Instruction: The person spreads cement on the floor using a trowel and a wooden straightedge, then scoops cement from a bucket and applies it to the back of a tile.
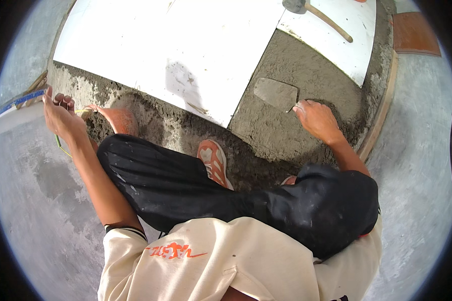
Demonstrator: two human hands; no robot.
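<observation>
My right hand [317,120] is closed round the handle of a trowel [276,94], whose flat blade lies on the wet grey mortar [286,125]. Left of that mortar is a large white tile [160,40], and a smaller white tile [336,30] borders it on the far side. At the far left my left hand [64,114] is raised, its fingers loosely curled and nothing visible in them. Just beside it stands an orange bucket [119,119], partly hidden by my wrist and knee. A thin yellow-green handle or cord [63,145] passes behind my left forearm.
A mallet [329,21] with a dark head and wooden handle rests on the smaller tile. My orange shoe [213,163] stands on rough mortar at the large tile's near edge. A wooden strip [381,110] edges the right side; a blue bar [20,103] is at far left.
</observation>
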